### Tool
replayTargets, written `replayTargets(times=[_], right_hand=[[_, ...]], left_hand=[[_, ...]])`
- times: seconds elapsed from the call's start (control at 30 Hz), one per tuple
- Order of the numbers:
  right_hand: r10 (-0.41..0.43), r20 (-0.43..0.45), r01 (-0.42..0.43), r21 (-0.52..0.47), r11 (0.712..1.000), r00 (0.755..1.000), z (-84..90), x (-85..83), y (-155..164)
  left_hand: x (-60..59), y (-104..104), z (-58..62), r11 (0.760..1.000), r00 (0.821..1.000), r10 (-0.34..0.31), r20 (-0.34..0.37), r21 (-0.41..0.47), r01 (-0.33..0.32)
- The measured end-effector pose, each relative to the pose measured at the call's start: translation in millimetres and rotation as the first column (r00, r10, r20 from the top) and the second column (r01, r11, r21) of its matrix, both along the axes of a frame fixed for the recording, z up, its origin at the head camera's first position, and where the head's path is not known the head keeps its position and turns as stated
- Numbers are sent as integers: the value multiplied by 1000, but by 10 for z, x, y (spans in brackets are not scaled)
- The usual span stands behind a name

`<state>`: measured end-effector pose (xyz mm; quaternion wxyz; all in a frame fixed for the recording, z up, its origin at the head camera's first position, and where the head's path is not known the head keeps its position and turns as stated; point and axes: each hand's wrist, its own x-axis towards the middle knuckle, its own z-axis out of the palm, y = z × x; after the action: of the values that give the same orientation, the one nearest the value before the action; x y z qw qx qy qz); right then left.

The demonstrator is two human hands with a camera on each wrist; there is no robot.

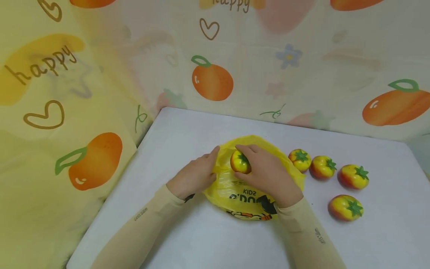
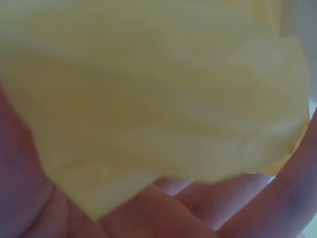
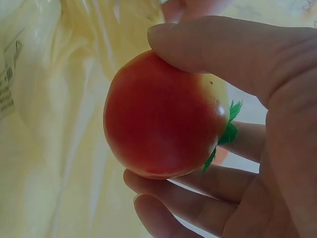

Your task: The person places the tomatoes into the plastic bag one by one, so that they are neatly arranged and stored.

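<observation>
Between the thumb and fingers of my right hand [image 1: 268,172] is a red-and-yellow tomato [image 3: 161,116] with a green leafy top. It is held over a yellow plastic bag [image 1: 223,194] printed with dark letters, which lies on the table. My left hand [image 1: 196,175] grips the left edge of the bag at its opening. In the left wrist view, yellow plastic [image 2: 158,99] covers much of the palm and fingers. Folds of the bag hang right beside the tomato in the right wrist view.
Right of the bag, three similar tomatoes stand in a row: one near the bag [image 1: 297,158], a middle tomato [image 1: 320,168] and a right tomato [image 1: 351,177]. Another tomato [image 1: 342,207] lies nearer. The white table [image 1: 188,239] meets a fruit-printed cloth [image 1: 161,56] behind and left.
</observation>
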<state>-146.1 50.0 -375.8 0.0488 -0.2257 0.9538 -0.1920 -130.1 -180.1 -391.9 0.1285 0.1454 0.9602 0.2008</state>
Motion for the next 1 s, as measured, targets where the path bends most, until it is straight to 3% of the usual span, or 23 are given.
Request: replayTargets(times=[0.5,1.0], right_hand=[[22,72,-22,3,1000,997,-172,-141,-226],[16,94,-17,9,1000,995,-321,-219,-203]], left_hand=[[11,22,14,1000,1000,0,-4,5,0],[11,4,-23,1000,1000,3,-23,21,-3]])
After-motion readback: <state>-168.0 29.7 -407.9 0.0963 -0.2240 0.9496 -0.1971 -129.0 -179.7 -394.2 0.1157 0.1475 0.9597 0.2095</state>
